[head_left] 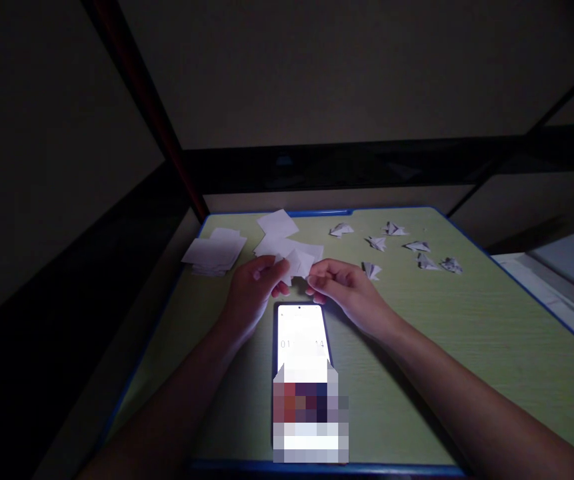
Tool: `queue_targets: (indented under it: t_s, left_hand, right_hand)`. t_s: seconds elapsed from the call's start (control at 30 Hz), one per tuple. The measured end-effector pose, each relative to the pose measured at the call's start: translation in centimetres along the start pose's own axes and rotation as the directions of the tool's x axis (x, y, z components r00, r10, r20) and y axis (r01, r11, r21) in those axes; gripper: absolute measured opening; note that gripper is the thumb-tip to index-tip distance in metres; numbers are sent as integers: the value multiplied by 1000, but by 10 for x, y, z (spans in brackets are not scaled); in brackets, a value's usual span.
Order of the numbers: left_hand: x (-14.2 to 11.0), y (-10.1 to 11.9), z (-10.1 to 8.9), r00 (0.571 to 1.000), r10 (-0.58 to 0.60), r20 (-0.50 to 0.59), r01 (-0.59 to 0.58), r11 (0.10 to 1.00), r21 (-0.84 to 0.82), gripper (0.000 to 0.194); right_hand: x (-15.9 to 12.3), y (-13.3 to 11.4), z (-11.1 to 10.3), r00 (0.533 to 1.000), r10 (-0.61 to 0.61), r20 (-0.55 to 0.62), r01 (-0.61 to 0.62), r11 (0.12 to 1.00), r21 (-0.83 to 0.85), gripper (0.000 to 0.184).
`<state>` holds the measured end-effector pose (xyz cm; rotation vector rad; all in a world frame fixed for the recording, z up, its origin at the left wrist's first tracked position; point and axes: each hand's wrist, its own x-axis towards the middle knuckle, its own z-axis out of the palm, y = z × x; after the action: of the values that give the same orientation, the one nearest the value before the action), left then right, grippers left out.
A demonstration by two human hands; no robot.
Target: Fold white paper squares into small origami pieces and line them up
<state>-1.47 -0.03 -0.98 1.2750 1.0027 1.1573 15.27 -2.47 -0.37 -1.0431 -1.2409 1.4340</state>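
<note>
Between my two hands, above the top end of a lit phone, is a small piece of folded white paper (297,263). My left hand (257,287) pinches its left side with thumb and fingers. At the paper's right edge, my right hand (341,287) has thumb and forefinger closed on a corner. Just behind the hands lie loose white paper sheets (277,224), partly covered by the held paper. The phone (301,340) lies flat on the table below my hands, its screen bright and its lower part blurred out.
A stack of white paper (215,252) lies at the table's back left. Several small folded paper pieces (377,243) are scattered at the back right. The green table (467,373) has a blue edge and meets a wall behind. White flat items (567,267) stand beyond its right side.
</note>
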Motion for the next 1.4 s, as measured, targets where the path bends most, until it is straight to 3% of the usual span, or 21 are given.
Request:
queue_targets:
  t_s: [0.5,0.67,0.73,0.97,1.4]
  left_hand:
    - [-5,8,4,997,72,23,-74,985,159,18]
    - [-4,8,3,995,95,32,-100,973,207,20]
    - [-4,7,4,995,89,47,-96,972,212,19]
    - [-7,7,8,991,55,124,-86,962,259,14]
    - [-9,10,11,993,65,100,-90,958,272,13]
  right_hand:
    - [1,6,0,1000,-22,-9,21,999,-31,20]
    - [3,3,-4,991,-114,-69,114,993,-11,6]
    - [3,2,-6,987,-129,-97,130,992,6,12]
    - [2,4,-5,999,-46,-5,46,999,-3,18]
    - [3,6,-9,995,-55,-78,51,997,-57,18]
